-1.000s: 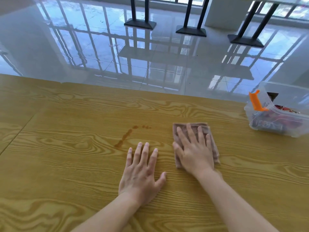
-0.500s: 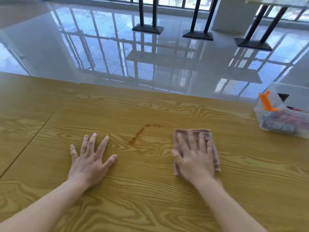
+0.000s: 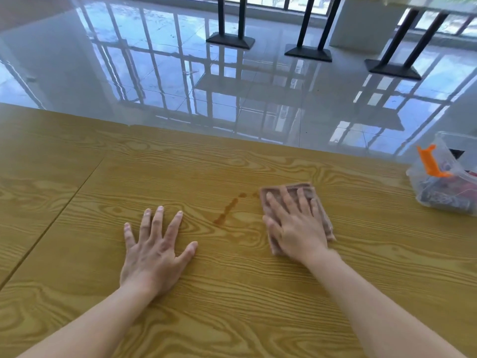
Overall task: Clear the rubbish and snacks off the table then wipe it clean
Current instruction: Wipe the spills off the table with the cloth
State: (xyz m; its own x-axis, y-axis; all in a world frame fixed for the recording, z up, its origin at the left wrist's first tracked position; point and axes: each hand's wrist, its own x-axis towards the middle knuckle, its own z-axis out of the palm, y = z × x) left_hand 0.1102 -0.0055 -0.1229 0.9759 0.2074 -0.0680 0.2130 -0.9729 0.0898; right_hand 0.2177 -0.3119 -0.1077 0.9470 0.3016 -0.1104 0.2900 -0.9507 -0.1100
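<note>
You are at the wiping step: the bench [image 3: 232,306] looks cleared, the snacks sit in the clear bin [image 3: 449,192] at its far right edge, and a brown spill streak [image 3: 227,210] remains. Your right hand [image 3: 296,228] presses flat, fingers spread, on the folded brown cloth [image 3: 322,215]; this grip pins it rather than pinching. Your left hand [image 3: 154,251] lies open and empty on the wood. The streak lies just left of the cloth, between your hands, so the next move likely calls for a leftward pressed sweep.

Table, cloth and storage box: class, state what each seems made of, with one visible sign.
Table: probably wood-grain laminate; bold printed-looking grain, smooth sheen.
Cloth: soft brownish fabric, folded and matte.
Storage box: clear glossy plastic; contents show through.
</note>
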